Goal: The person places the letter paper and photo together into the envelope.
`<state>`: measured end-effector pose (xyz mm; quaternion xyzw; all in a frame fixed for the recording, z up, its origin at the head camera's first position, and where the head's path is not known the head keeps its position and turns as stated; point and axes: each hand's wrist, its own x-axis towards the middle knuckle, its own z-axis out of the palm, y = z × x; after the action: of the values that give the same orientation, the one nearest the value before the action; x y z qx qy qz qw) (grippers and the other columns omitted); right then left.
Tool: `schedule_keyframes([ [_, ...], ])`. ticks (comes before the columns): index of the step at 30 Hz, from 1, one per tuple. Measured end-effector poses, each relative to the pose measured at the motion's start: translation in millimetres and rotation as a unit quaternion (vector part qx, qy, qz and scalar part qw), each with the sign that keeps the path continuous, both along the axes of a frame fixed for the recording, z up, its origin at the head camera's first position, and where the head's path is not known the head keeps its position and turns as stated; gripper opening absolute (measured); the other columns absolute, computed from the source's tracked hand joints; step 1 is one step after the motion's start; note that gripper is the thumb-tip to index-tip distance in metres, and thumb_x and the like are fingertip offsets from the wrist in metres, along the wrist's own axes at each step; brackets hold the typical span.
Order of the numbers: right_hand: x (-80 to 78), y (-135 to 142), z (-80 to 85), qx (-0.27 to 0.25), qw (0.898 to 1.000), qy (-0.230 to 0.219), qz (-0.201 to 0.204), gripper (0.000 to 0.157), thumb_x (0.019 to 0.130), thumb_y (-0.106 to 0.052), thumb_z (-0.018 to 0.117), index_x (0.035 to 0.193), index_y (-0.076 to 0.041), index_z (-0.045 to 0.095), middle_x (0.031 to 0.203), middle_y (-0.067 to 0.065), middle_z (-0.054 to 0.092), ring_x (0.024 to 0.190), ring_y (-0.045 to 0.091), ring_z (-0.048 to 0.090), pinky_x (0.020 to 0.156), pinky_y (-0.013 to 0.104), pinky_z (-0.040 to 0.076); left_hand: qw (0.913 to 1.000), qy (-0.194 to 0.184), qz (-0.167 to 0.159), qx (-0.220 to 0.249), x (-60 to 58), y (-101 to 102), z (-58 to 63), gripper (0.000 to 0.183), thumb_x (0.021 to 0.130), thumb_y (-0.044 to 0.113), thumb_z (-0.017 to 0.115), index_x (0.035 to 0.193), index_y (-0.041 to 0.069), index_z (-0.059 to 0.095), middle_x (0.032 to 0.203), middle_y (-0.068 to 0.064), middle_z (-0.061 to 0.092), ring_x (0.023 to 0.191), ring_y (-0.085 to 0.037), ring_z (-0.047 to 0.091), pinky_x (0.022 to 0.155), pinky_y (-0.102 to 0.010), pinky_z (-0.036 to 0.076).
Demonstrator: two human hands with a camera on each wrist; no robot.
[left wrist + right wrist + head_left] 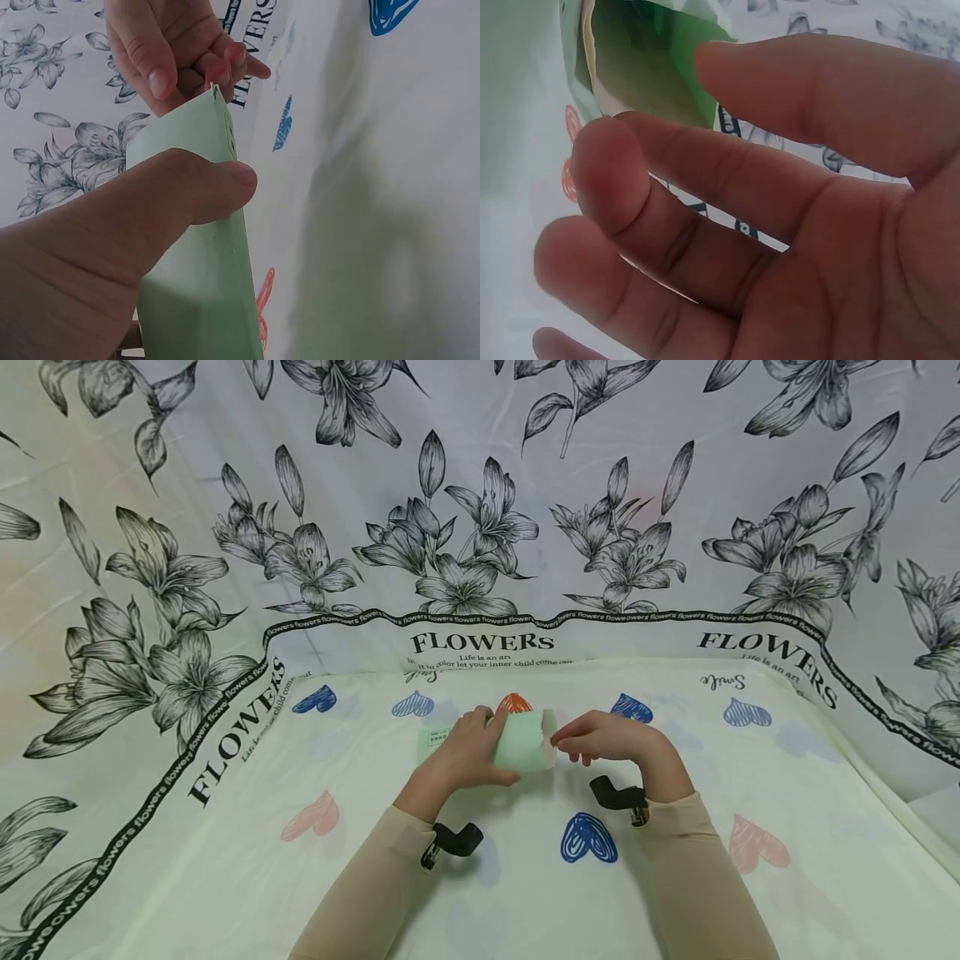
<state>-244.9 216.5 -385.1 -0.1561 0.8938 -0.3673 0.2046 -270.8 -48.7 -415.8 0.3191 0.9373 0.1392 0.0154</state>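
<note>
A pale green box (527, 745), its right end open with a ragged edge, is held over the table by my left hand (467, 750). The left thumb lies along the box's near edge, as the left wrist view shows, while the other fingers are mostly hidden behind it. My right hand (606, 735) is at the open end, thumb and fingers loosely bent and apart. In the right wrist view the index fingertip is right at the rim of the opening (649, 67), the thumb tip overlaps its other side, and nothing shows between them.
A white cloth with coloured hearts (588, 837) covers the table. Behind it hangs a curtain (480, 585) printed with black lilies and lettering. A flat pale green piece (429, 745) with a printed label shows beyond the left hand. Both wrists carry small black mounts (456, 839).
</note>
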Motion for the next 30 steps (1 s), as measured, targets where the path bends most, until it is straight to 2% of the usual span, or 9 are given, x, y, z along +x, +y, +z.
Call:
schedule_keyframes([
  [4, -0.3, -2.8, -0.1, 0.006, 1.000, -0.002, 0.010, 0.037, 0.103, -0.022, 0.056, 0.134, -0.004, 0.067, 0.094, 0.009, 0.067, 0.080, 0.023, 0.062, 0.087, 0.055, 0.051, 1.0000, 0.002, 0.003, -0.004, -0.8, 0.2, -1.6, 0.110, 0.078, 0.056, 0.084, 0.161, 0.006, 0.030, 0.144, -0.020, 0.043, 0.127, -0.034, 0.044, 0.111, -0.047, 0.038],
  [8, -0.5, 1.1, 0.9, 0.016, 1.000, -0.004, -0.002, 0.041, 0.104, -0.025, 0.057, 0.139, -0.005, 0.064, 0.096, 0.010, 0.067, 0.081, 0.024, 0.062, 0.088, 0.056, 0.050, 0.9999, 0.007, 0.010, -0.010, -2.3, -0.6, -3.0, 0.111, 0.077, 0.054, 0.085, 0.161, 0.004, 0.031, 0.143, -0.020, 0.043, 0.128, -0.035, 0.043, 0.115, -0.048, 0.034],
  [17, -0.4, 6.2, -1.0, 0.002, 1.000, -0.016, -0.019, 0.041, 0.103, -0.025, 0.060, 0.140, -0.006, 0.064, 0.094, 0.009, 0.065, 0.080, 0.026, 0.062, 0.082, 0.050, 0.051, 0.9999, 0.005, 0.010, -0.009, -3.5, -2.7, -3.4, 0.110, 0.077, 0.052, 0.086, 0.160, 0.002, 0.032, 0.141, -0.019, 0.043, 0.128, -0.034, 0.043, 0.116, -0.048, 0.033],
  [24, -1.7, -4.7, -5.2, 0.004, 1.000, -0.030, 0.005, 0.038, 0.103, -0.023, 0.059, 0.138, -0.008, 0.065, 0.092, 0.008, 0.065, 0.077, 0.025, 0.061, 0.079, 0.049, 0.052, 0.9998, 0.011, 0.001, -0.016, -1.2, -0.7, -2.3, 0.108, 0.079, 0.054, 0.084, 0.160, 0.004, 0.033, 0.143, -0.018, 0.044, 0.125, -0.031, 0.044, 0.112, -0.046, 0.037],
  [30, -2.8, -13.2, -5.1, 0.017, 0.999, -0.033, 0.016, 0.044, 0.103, -0.027, 0.061, 0.142, -0.006, 0.060, 0.091, 0.008, 0.066, 0.078, 0.025, 0.063, 0.080, 0.051, 0.053, 0.9996, 0.019, -0.006, -0.019, 1.7, 0.8, 1.2, 0.107, 0.080, 0.054, 0.083, 0.159, 0.003, 0.033, 0.144, -0.020, 0.043, 0.126, -0.033, 0.044, 0.112, -0.047, 0.037],
])
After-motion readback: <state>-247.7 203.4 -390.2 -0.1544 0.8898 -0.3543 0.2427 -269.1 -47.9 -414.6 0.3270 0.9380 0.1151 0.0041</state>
